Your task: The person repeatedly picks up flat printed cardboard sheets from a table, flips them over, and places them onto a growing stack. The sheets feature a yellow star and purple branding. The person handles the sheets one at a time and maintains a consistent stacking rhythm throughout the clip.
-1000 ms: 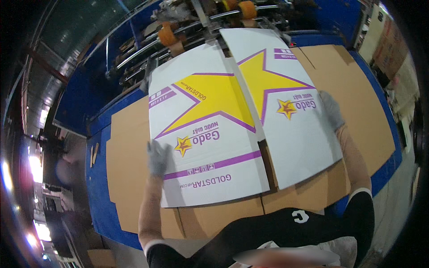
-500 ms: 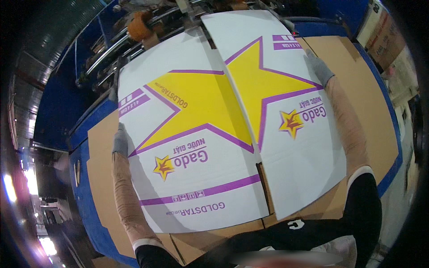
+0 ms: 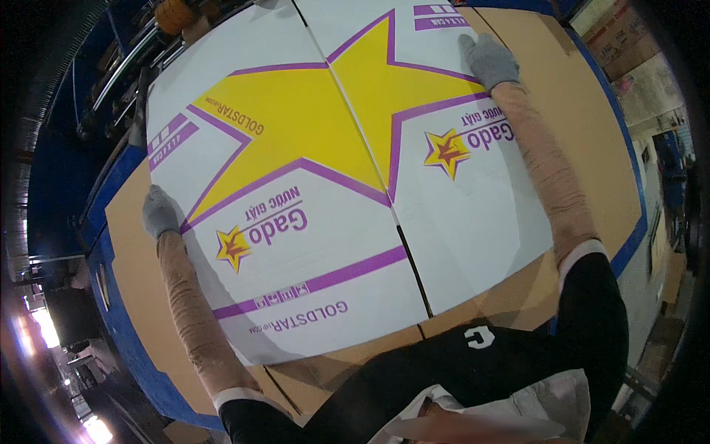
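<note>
A large flat cardboard carton point(image 3: 325, 266), white with purple bands and a yellow star, lies in front of me, its print upside down. Its two top panels meet along a narrow seam, with a dark slot towards my side. My left hand point(image 3: 160, 212), in a grey glove, is closed at the carton's left edge. Farther away on the opposite side, my right hand point(image 3: 491, 64), also gloved in grey, grips the right edge, its fingers partly over the printed face. Both thumbs are hard to make out.
Brown cardboard sheets point(image 3: 592, 148) lie beneath the carton and stick out on both sides, over a blue surface point(image 3: 634, 235). Machinery with metal bars and an orange part point(image 3: 174, 16) stands at the far left. A brown box point(image 3: 617, 44) is at the far right.
The gap between the two panels has narrowed to a thin seam. Both hands now show more fully over the carton's edges, and the carton sits higher and farther left in view.
</note>
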`<action>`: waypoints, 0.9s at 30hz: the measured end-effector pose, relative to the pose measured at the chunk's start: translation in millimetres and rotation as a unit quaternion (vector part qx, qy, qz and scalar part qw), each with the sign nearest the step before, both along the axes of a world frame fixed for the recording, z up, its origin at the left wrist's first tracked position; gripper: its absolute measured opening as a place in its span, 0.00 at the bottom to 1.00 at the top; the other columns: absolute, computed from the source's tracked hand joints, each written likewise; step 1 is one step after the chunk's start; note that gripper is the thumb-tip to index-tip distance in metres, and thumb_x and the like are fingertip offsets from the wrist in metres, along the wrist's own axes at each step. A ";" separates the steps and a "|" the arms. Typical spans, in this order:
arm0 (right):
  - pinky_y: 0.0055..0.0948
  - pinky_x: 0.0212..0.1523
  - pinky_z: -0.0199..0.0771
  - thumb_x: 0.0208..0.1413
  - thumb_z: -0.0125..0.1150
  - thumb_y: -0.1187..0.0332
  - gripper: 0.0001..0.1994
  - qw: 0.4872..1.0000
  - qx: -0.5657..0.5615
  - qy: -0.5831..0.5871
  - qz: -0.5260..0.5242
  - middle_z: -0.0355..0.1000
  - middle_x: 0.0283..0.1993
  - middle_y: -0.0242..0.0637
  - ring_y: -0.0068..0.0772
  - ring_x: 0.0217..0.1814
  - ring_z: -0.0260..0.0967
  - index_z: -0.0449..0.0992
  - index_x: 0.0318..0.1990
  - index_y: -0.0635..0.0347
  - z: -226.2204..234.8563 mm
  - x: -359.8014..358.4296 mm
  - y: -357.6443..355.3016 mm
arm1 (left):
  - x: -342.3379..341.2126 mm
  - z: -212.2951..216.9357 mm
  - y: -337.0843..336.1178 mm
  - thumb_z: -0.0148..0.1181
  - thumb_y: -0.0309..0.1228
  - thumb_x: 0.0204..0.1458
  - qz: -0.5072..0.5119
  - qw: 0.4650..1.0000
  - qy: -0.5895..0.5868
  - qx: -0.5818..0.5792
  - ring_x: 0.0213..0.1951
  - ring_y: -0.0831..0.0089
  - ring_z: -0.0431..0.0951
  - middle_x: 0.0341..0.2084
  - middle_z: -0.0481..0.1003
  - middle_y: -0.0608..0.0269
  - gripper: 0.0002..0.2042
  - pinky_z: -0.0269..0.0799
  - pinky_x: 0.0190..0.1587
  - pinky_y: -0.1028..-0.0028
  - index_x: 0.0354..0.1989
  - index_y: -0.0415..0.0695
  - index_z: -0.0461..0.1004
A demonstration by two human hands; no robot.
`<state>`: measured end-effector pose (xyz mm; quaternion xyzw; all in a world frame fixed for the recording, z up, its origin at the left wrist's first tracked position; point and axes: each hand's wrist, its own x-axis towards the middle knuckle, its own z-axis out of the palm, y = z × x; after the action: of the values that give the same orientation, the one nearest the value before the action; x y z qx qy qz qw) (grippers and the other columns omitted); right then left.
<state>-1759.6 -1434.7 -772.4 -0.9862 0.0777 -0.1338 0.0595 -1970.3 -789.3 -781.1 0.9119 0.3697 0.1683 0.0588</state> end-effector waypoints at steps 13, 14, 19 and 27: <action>0.55 0.70 0.31 0.46 0.48 0.31 0.43 0.792 -0.105 0.110 0.592 0.43 0.71 0.43 0.46 0.73 0.36 0.59 0.63 0.54 42.0 -311.3 -10.3 | -222.9 55.1 -267.1 0.65 0.56 0.36 -0.611 0.781 0.132 0.007 0.58 0.51 0.62 0.56 0.64 0.50 0.36 0.43 0.65 0.48 0.53 0.50 0.67; 0.55 0.70 0.32 0.45 0.48 0.31 0.44 0.788 -0.092 0.114 0.598 0.44 0.71 0.42 0.46 0.73 0.37 0.59 0.63 0.53 34.1 -315.9 -17.5 | -230.0 45.7 -263.2 0.66 0.55 0.36 -0.596 0.790 0.143 0.008 0.58 0.51 0.63 0.55 0.64 0.51 0.35 0.44 0.64 0.48 0.52 0.50 0.68; 0.51 0.68 0.43 0.42 0.49 0.30 0.43 0.830 -0.118 -0.008 0.545 0.56 0.66 0.40 0.44 0.69 0.50 0.64 0.59 0.53 15.0 -310.1 -5.2 | -222.7 20.0 -252.8 0.62 0.49 0.43 -0.602 0.773 0.062 0.190 0.57 0.58 0.64 0.53 0.67 0.57 0.25 0.55 0.59 0.50 0.49 0.53 0.71; 0.46 0.66 0.47 0.47 0.51 0.35 0.39 0.901 -0.085 -0.089 0.417 0.54 0.68 0.41 0.45 0.70 0.48 0.62 0.61 0.51 32.2 -158.2 54.9 | -105.8 71.0 -240.7 0.58 0.43 0.50 -0.394 0.905 0.013 0.159 0.60 0.47 0.58 0.58 0.61 0.44 0.29 0.52 0.62 0.53 0.58 0.41 0.63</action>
<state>-1917.8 -1379.8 -740.2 -0.9137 -0.3579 -0.1897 0.0320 -2076.1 -1030.0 -710.2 0.9827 -0.0507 0.1756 -0.0301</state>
